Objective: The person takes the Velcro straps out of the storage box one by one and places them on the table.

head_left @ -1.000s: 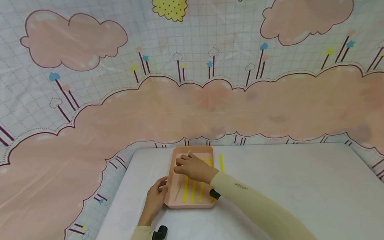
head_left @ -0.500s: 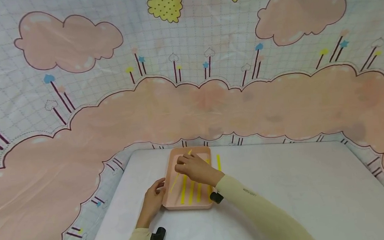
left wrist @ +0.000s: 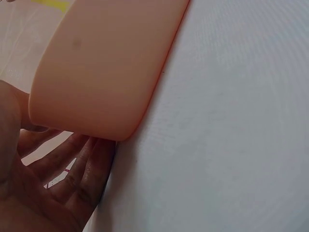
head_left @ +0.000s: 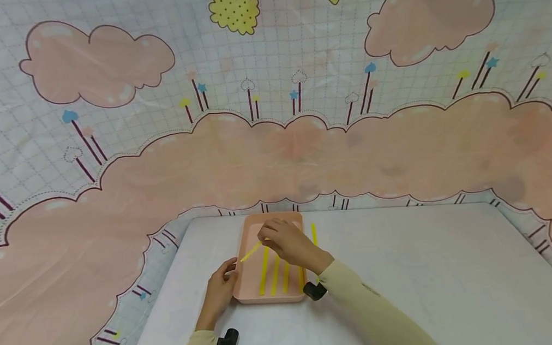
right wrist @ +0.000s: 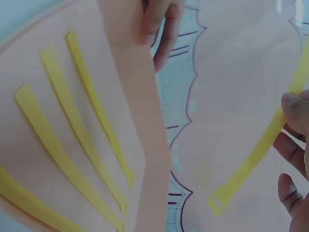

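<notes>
A peach-coloured tray lies on the table. My left hand grips its left wall, thumb over the rim and fingers outside, as the left wrist view shows. Above the tray, my right hand pinches a flat yellow strip. In the right wrist view, this yellow strip slants down from thumb and fingers, with a small slot at its lower end. Several similar yellow strips lie lengthwise in the tray, roughly side by side, their far ends partly hidden by my right hand.
Another yellow strip lies on the white table, just right of the tray. A patterned cloth hangs behind and around the table. A black wrist camera sits on the left wrist, another on the right.
My right hand has shifted slightly right over the tray. The held strip has turned: its upper end no longer shows above the hand, and its lower end has swung up-left. My left hand stays put.
</notes>
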{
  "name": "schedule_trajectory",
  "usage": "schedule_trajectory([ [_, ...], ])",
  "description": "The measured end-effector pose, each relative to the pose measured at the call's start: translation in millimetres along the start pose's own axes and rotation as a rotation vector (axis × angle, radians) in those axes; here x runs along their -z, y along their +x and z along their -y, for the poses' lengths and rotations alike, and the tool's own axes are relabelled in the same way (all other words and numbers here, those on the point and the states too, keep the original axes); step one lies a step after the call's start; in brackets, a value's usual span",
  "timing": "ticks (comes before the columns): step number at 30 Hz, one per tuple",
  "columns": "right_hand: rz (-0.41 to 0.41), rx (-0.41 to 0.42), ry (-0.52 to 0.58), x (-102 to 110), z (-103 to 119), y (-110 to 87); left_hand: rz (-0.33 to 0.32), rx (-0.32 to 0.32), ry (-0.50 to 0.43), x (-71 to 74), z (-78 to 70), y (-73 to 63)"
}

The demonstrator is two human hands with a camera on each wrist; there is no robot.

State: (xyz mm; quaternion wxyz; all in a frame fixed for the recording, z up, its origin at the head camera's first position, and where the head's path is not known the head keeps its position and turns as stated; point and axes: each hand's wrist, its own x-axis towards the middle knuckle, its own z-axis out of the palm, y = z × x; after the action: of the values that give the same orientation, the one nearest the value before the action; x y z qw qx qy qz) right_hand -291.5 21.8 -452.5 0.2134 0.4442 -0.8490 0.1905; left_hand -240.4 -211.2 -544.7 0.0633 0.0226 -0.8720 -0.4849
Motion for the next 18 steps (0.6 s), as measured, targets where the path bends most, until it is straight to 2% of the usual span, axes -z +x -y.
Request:
schedule_trajectory([
  [4,-0.059,0.008,0.042,2,0,-2.7,0.0,0.005,0.0,0.0,-1.3,-0.6],
  [7,-0.095,0.002,0.127,4,0,-6.2,0.007,0.013,0.0,-0.1,-2.3,-1.5],
  [12,-0.16,-0.081,0.271,8,2,-13.8,0.017,0.019,0.0,0.2,-2.9,-1.9],
  [18,-0.21,-0.184,0.312,13,3,-20.7,0.014,0.015,0.01,-1.3,-1.2,0.4],
])
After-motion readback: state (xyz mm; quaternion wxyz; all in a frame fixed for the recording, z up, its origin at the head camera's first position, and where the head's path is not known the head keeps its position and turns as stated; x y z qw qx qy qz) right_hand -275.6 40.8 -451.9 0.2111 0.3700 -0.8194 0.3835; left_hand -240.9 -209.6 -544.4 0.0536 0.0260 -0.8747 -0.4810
